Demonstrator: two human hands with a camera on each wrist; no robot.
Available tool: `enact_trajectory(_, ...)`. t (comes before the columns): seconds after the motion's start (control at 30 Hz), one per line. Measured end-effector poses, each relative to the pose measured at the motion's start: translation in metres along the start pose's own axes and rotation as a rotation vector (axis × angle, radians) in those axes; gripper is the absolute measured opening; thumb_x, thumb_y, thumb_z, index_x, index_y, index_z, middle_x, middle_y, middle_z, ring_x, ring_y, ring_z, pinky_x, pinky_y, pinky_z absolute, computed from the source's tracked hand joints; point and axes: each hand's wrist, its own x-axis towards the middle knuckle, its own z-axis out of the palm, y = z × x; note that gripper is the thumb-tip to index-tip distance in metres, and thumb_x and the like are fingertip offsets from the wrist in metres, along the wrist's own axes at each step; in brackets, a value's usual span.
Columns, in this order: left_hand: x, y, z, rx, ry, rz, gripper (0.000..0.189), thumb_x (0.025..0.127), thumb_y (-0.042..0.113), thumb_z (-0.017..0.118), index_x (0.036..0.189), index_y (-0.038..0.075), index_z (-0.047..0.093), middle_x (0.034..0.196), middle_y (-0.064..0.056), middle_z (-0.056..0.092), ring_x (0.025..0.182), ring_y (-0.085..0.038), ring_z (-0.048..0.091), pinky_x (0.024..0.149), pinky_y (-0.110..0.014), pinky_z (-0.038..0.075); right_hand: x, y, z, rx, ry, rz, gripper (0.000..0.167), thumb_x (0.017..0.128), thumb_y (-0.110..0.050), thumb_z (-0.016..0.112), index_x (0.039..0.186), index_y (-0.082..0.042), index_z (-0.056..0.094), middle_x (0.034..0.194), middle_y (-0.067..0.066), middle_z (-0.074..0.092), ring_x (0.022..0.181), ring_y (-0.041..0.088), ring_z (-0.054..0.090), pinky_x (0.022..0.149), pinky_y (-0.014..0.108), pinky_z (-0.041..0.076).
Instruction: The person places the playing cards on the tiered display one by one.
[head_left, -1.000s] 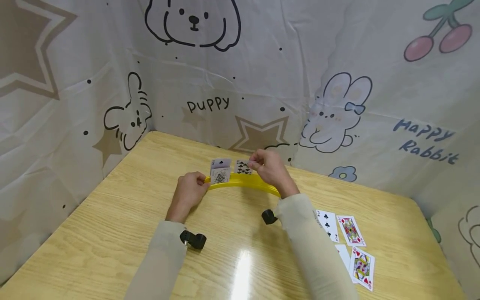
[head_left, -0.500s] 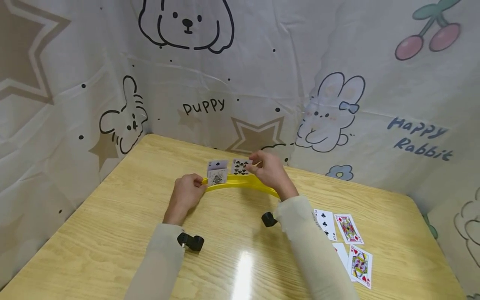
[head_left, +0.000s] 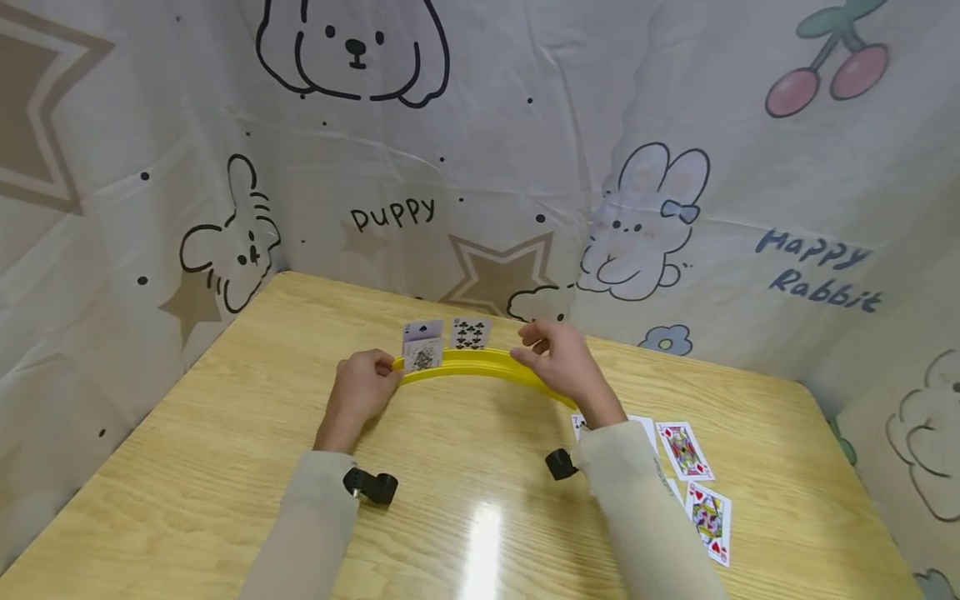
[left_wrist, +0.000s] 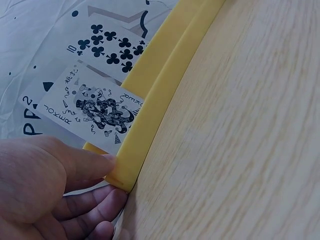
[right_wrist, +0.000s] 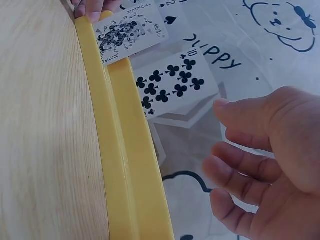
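Note:
A curved yellow card holder (head_left: 480,364) stands on the wooden table, its left end pinched between the thumb and fingers of my left hand (head_left: 362,385). In its front slot near that end is a joker card (left_wrist: 100,107). Behind the joker, a two of spades (head_left: 423,329) is partly covered. To the right of them the ten of clubs (right_wrist: 172,82) stands in the back slot. My right hand (head_left: 561,357) hovers over the holder's right part, fingers loosely bent and holding nothing, a small gap from the ten of clubs in the right wrist view.
Several playing cards lie face up on the table at the right, among them a diamond face card (head_left: 684,450) and a queen of hearts (head_left: 708,521). My right forearm covers some of them. A printed cloth (head_left: 480,150) hangs behind the table.
My right hand has let go of the ten of clubs and moved away to the right; the card stays upright in the holder. My left hand keeps its grip. The head view has turned slightly right.

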Motion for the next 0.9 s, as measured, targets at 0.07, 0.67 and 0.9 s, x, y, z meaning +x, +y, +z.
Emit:
enact_trajectory(0.07,-0.001,0.0,0.0,0.004,0.0,-0.003,0.027,0.093,0.016,0.072,0.113,-0.002,0.071,0.098,-0.013,0.071,0.09,-0.026,0.066,0.079,-0.041,0.054,-0.008,0.001,-0.003,-0.014,0.004,0.0,0.031,0.093,-0.021,0.073,0.117,-0.002,0.067,0.113,0.013,0.067,0.095,0.025,0.062,0.08,0.041,0.053)
enact_trajectory(0.67,-0.001,0.001,0.0,-0.003,-0.002,0.018,0.023,0.092,0.012,0.072,0.109,-0.004,0.071,0.098,-0.016,0.071,0.09,-0.028,0.067,0.079,-0.042,0.054,-0.059,0.024,-0.026,-0.094,0.064,0.064,0.033,0.092,-0.02,0.074,0.12,-0.003,0.067,0.107,0.011,0.069,0.093,0.023,0.062,0.069,0.035,0.051)
enact_trajectory(0.9,-0.001,0.002,-0.001,-0.009,-0.004,0.009,0.023,0.092,0.011,0.072,0.109,-0.004,0.07,0.098,-0.016,0.071,0.09,-0.028,0.067,0.079,-0.042,0.054,-0.072,0.032,-0.038,-0.12,0.081,0.068,0.034,0.093,-0.02,0.074,0.121,-0.002,0.067,0.107,0.012,0.068,0.093,0.026,0.063,0.069,0.036,0.053)
